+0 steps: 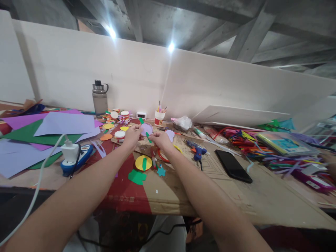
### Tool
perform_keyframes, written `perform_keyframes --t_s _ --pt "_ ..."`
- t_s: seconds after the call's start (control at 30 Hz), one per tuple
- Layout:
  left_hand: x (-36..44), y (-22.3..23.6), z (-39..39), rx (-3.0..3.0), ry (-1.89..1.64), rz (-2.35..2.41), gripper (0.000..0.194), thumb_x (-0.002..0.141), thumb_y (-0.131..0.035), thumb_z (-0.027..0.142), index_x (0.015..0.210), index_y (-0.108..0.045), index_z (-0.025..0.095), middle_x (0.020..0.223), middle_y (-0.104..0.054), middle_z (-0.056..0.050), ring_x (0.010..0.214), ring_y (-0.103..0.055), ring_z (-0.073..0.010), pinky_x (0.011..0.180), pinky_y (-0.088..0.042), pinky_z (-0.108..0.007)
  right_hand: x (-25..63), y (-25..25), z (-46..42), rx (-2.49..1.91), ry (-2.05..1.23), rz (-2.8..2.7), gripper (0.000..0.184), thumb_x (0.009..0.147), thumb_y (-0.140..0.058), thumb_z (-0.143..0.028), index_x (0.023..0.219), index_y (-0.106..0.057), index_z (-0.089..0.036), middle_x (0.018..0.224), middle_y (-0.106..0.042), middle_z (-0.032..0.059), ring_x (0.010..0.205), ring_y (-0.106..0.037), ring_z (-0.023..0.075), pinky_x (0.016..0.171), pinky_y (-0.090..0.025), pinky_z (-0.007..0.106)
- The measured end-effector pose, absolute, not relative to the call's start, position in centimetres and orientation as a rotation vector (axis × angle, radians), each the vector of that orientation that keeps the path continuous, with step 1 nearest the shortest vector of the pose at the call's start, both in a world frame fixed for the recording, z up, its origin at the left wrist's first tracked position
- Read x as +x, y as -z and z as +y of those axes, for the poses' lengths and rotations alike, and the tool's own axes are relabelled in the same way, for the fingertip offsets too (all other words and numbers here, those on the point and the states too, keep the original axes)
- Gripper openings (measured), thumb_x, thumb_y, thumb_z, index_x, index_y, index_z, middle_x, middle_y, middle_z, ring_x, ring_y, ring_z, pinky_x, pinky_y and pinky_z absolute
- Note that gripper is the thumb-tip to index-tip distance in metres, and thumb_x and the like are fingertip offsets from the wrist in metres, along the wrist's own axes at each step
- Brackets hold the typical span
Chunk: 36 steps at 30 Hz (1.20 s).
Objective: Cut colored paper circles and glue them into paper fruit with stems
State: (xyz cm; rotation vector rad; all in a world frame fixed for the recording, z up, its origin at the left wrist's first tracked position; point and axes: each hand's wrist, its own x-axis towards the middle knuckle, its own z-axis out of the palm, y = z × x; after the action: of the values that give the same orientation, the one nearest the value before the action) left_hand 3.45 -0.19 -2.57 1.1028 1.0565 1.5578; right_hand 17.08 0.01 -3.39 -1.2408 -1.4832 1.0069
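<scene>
Over the middle of the table I hold up a round light-purple disc (pixel 146 130) with a lighter rim. My left hand (pixel 133 135) is closed on its left edge. A green paper strip (pixel 141 121) sticks out at the disc's top. Pinched in my right hand (pixel 162 140) is another green paper strip (pixel 148 137), which overlaps the disc's lower right; whether it is attached, I cannot tell. Below the hands lie a yellow disc (pixel 139 163) with a green strip across it, a green paper scrap (pixel 137 177) and a blue star-shaped piece (pixel 161 171).
Coloured paper sheets (pixel 64 124) and a blue power strip (pixel 78 161) lie left. A bottle (pixel 99 99) and a paper cup (pixel 159 117) stand behind. To the right are a glue gun (pixel 198 153), a phone (pixel 233 166) and a heap of coloured strips (pixel 244 141).
</scene>
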Motion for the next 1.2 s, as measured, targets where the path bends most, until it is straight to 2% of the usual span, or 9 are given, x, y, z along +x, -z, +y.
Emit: perform_keyframes --t_s 0.17,0.3,0.4,0.57,0.87,1.2 --pt "3.4 2.3 -0.3 1.029 -1.571 1.08 0.011 0.07 -0.064 0.021 0.074 -0.055 0.015 0.06 -0.059 0.001 0.046 -0.054 -0.0073 0.046 -0.045 -0.019 17.2 3.3 -0.1 -1.218 -1.053 -1.472 0.018 0.072 -0.062 -0.03 0.061 -0.056 -0.017 0.046 -0.047 -0.0061 0.041 -0.038 0.0071 0.042 -0.026 0.021" --pt "3.4 1.9 -0.4 0.921 -1.567 1.129 0.011 0.07 -0.063 0.016 0.071 -0.052 0.015 0.058 -0.058 0.002 0.048 -0.056 -0.0086 0.045 -0.046 -0.019 17.3 3.0 -0.2 -1.215 -1.132 -1.475 0.023 0.079 -0.057 -0.034 0.063 -0.055 -0.017 0.054 -0.052 -0.003 0.041 -0.04 0.0074 0.04 -0.028 0.021" --pt "3.3 1.9 -0.3 0.9 -1.546 1.153 0.009 0.071 -0.061 0.015 0.072 -0.053 0.015 0.058 -0.058 0.001 0.048 -0.056 -0.0083 0.045 -0.046 -0.018 17.3 2.9 -0.4 -1.228 -1.152 -1.507 0.025 0.078 -0.059 -0.034 0.06 -0.055 -0.017 0.049 -0.049 -0.004 0.04 -0.038 0.0071 0.04 -0.028 0.021" --pt "3.3 2.3 0.0 0.912 -1.533 1.152 0.008 0.071 -0.061 0.016 0.072 -0.054 0.015 0.057 -0.059 0.001 0.045 -0.053 -0.0079 0.044 -0.045 -0.018 17.2 3.0 -0.8 -1.255 -1.093 -1.583 0.026 0.074 -0.063 -0.032 0.054 -0.054 -0.017 0.041 -0.038 -0.0073 0.04 -0.03 0.0061 0.041 -0.021 0.021" --pt "3.3 2.8 0.2 1.001 -1.532 1.167 0.009 0.071 -0.062 0.018 0.074 -0.055 0.015 0.058 -0.06 -0.001 0.045 -0.052 -0.0079 0.044 -0.043 -0.019 16.9 2.8 -1.1 -1.315 -1.013 -1.618 0.023 0.07 -0.06 -0.025 0.05 -0.052 -0.018 0.04 -0.037 -0.0071 0.041 -0.03 0.0069 0.043 -0.02 0.022" --pt "3.3 2.6 0.0 1.014 -1.546 1.195 0.011 0.068 -0.065 0.017 0.071 -0.054 0.016 0.058 -0.06 -0.001 0.043 -0.052 -0.0082 0.042 -0.041 -0.018 16.9 3.3 -0.7 -1.33 -0.999 -1.621 0.02 0.068 -0.059 -0.027 0.051 -0.052 -0.018 0.042 -0.039 -0.0065 0.043 -0.033 0.0075 0.043 -0.021 0.022"
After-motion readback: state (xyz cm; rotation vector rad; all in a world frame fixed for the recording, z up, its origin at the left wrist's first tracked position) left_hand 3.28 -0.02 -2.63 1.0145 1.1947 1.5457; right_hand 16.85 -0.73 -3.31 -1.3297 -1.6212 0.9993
